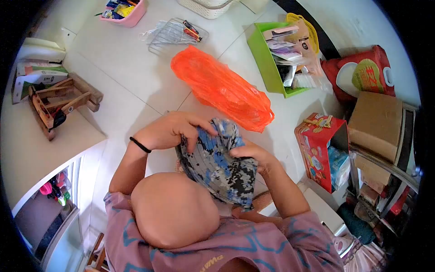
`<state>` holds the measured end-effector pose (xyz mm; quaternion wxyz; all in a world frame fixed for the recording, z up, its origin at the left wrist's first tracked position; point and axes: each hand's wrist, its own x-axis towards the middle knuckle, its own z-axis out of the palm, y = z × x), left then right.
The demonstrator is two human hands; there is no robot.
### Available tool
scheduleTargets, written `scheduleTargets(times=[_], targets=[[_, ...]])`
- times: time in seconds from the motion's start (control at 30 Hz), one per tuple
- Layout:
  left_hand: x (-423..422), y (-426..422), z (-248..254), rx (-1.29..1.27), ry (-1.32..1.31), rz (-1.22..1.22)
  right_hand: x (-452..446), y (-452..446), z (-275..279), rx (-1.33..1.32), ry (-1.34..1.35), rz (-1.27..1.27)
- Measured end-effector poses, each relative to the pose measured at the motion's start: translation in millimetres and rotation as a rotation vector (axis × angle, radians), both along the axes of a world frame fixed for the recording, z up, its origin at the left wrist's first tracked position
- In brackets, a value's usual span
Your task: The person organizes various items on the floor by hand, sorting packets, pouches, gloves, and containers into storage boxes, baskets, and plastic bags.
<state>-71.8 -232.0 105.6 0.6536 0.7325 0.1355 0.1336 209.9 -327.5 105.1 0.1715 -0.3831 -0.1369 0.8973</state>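
Observation:
A camouflage hat point(217, 158) in blue, grey and black, with stitched lines along its wide brim, is held up between both hands over my lap. My left hand point(176, 129), with a black band at the wrist, has its fingers bent over the hat's upper left edge. Across from it, my right hand point(253, 154) grips the right side, thumb on the cloth and the other fingers partly hidden behind it. Just beyond the hat lies a crumpled orange plastic bag point(222, 88) on the pale tiles. A bare raised knee point(174, 211) is close below my left hand.
A green bin point(265, 61) of packets, a red carton point(315, 154), a red bag point(362, 75) and a cardboard box point(376, 120) stand right. Farther off are a wire rack point(174, 38) and pink basket point(131, 18). A wooden frame point(63, 99) sits on the left counter.

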Motion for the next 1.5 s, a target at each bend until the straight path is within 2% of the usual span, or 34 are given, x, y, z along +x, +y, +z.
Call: scheduleTargets(times=[0.03,0.1,0.13,0.17,0.2,0.23,0.27,0.3,0.37,0.4,0.47,0.5,0.57,0.6,0.63,0.7,0.73,0.77,0.83,0.87,0.9,0.97,1.0,1.03,1.07,1.2,1.27,1.3,1.33,1.37,1.4,1.43,1.47,1.5], targets=[[0,1,-1,-0.002,-0.001,-0.001,-9,-3,1,0.071,-0.098,-0.076],[1,6,-4,-0.071,0.008,0.211,-7,-2,6,0.142,-0.198,-0.149],[-8,4,-12,-0.374,0.098,0.457,7,0,11,0.386,-0.388,-0.227],[-14,15,-31,-0.288,0.044,0.679,15,3,15,0.632,-0.576,-0.3],[-17,33,-46,-0.198,-0.012,0.899,13,14,31,0.715,-0.616,-0.47],[-14,41,-46,-0.049,0.163,1.074,12,25,44,0.794,-0.654,-0.643],[-10,50,-44,0.105,0.341,1.24,9,33,42,0.794,-0.656,-0.64],[-6,62,-55,0.106,0.337,1.239,2,43,39,1.08,-0.763,-0.697],[6,84,-88,0.829,0.549,1.239,-3,58,14,1.473,-0.814,-0.732],[13,91,-97,0.825,0.543,1.238,1,70,-2,1.829,-0.973,-0.446],[27,106,-112,0.805,0.795,1.094,-20,79,-18,1.586,-0.798,-0.311],[22,117,-130,0.806,0.789,1.095,-25,83,-26,1.589,-0.803,-0.311],[5,133,-164,0.267,0.218,1.073,-24,83,-56,1.453,-0.983,-0.037],[16,119,-125,0.128,0.291,1.212,-18,82,-75,1.481,-0.986,-0.073],[16,112,-106,0.124,0.293,1.206,-11,78,-83,1.474,-0.99,-0.074],[16,102,-80,-0.653,-0.217,1.306,3,73,-87,1.492,-1.159,-0.098],[16,95,-67,-0.703,-0.308,1.27,9,70,-85,1.507,-1.272,-0.1],[19,88,-64,-0.709,-0.307,1.263,11,69,-82,1.501,-1.28,-0.1],[27,76,-57,-0.503,-0.115,1.308,17,71,-76,1.294,-1.431,-0.159],[40,62,-47,-0.197,0.077,1.237,15,72,-74,1.191,-1.468,-0.199],[53,53,-36,-0.197,0.067,1.228,14,72,-72,1.191,-1.481,-0.203],[72,36,-17,-0.016,0.298,0.903,7,67,-65,1.55,-1.475,0.129],[78,30,-12,-0.014,0.287,0.892,-4,65,-50,1.706,-1.429,0.376],[84,27,-7,0.194,0.288,0.747,-17,63,-36,1.846,-1.37,0.633],[92,24,-3,0.404,0.28,0.599,-23,55,-53,1.881,-1.298,0.607],[98,3,52,0.626,-0.41,0.342,-32,46,-77,1.797,-1.173,0.541],[70,7,88,0.607,-0.554,0.467,-33,54,-65,1.68,-1.137,0.453],[55,-5,92,0.313,-0.396,0.992,-33,59,-55,1.625,-1.112,0.389],[41,-18,96,-0.129,-0.355,1.438,-34,63,-43,1.569,-1.075,0.315],[8,-2,96,-0.063,-0.614,1.225,-37,68,-29,1.524,-1.026,0.235],[-19,3,96,-0.083,-0.644,1.043,-41,72,-12,1.495,-0.957,0.156],[-41,6,82,0.019,-0.611,1.102,-46,75,8,1.469,-0.881,0.082],[-42,9,73,0.19,-0.594,1.431,-52,76,30,1.465,-0.793,0.016],[-55,13,73,0.236,-0.492,1.541,-59,77,50,1.463,-0.708,-0.035]])
